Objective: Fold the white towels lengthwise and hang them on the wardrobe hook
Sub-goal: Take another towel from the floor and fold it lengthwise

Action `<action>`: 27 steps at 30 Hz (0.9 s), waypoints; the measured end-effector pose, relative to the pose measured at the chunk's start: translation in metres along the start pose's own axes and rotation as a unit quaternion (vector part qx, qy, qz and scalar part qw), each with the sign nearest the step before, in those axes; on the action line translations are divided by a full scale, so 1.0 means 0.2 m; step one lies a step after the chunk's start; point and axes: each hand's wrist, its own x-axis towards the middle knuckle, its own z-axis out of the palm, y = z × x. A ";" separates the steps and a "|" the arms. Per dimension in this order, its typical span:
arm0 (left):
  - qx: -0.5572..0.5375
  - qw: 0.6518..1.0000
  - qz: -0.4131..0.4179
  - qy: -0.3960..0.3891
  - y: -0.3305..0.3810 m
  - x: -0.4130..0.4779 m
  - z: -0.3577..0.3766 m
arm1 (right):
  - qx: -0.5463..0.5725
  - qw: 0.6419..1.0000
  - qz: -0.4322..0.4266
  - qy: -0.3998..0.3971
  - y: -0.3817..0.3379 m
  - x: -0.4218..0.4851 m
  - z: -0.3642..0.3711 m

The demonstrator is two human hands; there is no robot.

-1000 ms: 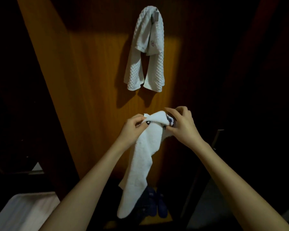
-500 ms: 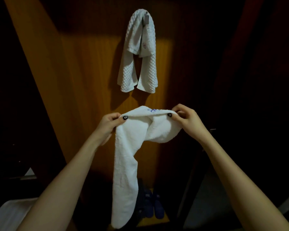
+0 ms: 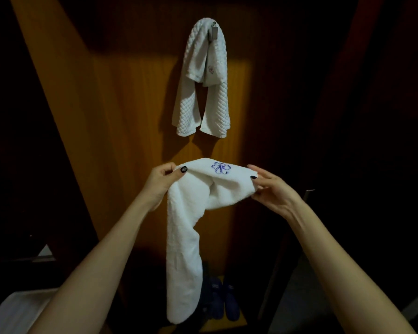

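Head view: left hand (image 3: 160,181) and right hand (image 3: 270,186) are each pinching an end of the smooth towel's (image 3: 186,227) top fold, held apart. Its long axis is hanging vertically below the left hand, beneath the waffle towel (image 3: 203,92) draping over the hook (image 3: 213,33).

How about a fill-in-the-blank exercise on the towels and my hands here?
1. The white waffle-textured towel hangs from a metal ____ on the wooden wardrobe panel.
2. The left hand and right hand both pinch the smooth white embroidered towel, held ____ the hung one.
3. Its long end hangs under the ____ hand.
Missing words: hook, below, left.
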 end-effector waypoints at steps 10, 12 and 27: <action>0.013 0.999 0.004 -0.046 -0.03 0.02 0.00 | -0.161 0.984 -0.037 -0.064 -0.12 0.01 0.08; 0.000 0.999 -0.003 -0.038 -0.02 0.02 -0.03 | -0.161 0.981 -0.052 -0.093 -0.14 -0.01 0.08; 0.005 0.993 -0.047 -0.105 -0.02 -0.02 -0.08 | -0.413 0.888 -0.195 0.055 -0.25 0.01 0.14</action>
